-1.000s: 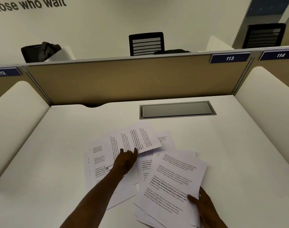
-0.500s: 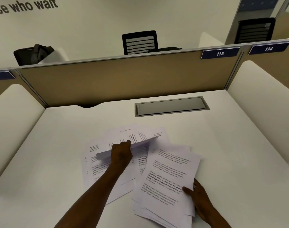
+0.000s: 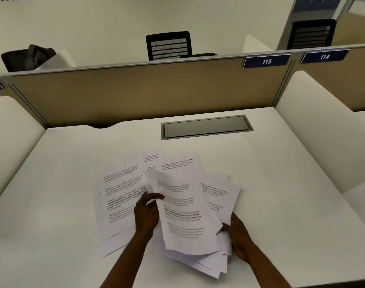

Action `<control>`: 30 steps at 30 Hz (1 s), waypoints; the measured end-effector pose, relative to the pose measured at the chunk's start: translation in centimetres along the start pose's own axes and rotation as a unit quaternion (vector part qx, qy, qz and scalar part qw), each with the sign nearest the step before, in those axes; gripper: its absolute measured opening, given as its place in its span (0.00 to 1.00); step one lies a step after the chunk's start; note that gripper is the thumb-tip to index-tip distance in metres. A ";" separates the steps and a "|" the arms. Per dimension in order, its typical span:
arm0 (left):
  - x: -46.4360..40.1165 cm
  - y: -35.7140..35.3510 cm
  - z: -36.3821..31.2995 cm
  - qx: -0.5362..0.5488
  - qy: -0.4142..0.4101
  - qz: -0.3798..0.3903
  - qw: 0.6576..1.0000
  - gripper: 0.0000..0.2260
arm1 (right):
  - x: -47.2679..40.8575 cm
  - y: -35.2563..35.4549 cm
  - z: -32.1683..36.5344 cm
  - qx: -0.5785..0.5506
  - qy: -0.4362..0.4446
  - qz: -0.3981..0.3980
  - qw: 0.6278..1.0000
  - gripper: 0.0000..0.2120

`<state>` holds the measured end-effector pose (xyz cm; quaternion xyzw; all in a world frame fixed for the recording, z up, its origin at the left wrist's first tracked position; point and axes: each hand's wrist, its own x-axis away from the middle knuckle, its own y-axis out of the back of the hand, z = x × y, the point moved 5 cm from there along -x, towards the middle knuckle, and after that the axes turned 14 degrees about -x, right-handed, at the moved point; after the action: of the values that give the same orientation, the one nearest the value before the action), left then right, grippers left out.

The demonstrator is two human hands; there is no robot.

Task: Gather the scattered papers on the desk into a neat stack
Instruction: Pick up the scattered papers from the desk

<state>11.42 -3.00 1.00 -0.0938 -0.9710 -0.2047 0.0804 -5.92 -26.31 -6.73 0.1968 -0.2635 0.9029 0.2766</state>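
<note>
Several white printed sheets lie overlapping near the front of the white desk [image 3: 281, 183]. My left hand [image 3: 146, 213] grips the left edge of a printed sheet [image 3: 183, 210] that sits lifted and curved over the right pile [image 3: 208, 260]. At that pile's right edge rests my right hand [image 3: 237, 233], fingers on the sheets. A fanned group of sheets [image 3: 119, 196] lies flat to the left, partly under my left forearm. More sheets [image 3: 177, 163] spread behind.
A grey cable hatch [image 3: 206, 127] is set into the desk behind the papers. A tan partition [image 3: 136, 94] closes the back, with white side panels left and right. Black chairs and a dark bag stand beyond the partition.
My left hand picked up a sheet from the far left of the spread and carried it rightward over the right pile. My right hand stayed at the pile's right edge.
</note>
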 end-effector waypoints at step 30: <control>0.4 -6.0 2.7 -0.276 -0.043 0.091 0.956 0.29 | -0.5 1.3 -0.7 -0.025 0.029 -0.081 0.996 0.27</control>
<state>9.40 -7.17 -3.67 -0.2093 -0.8665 -0.4523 0.0274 -6.45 -27.06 -8.01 0.1844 -0.2613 0.8761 0.3608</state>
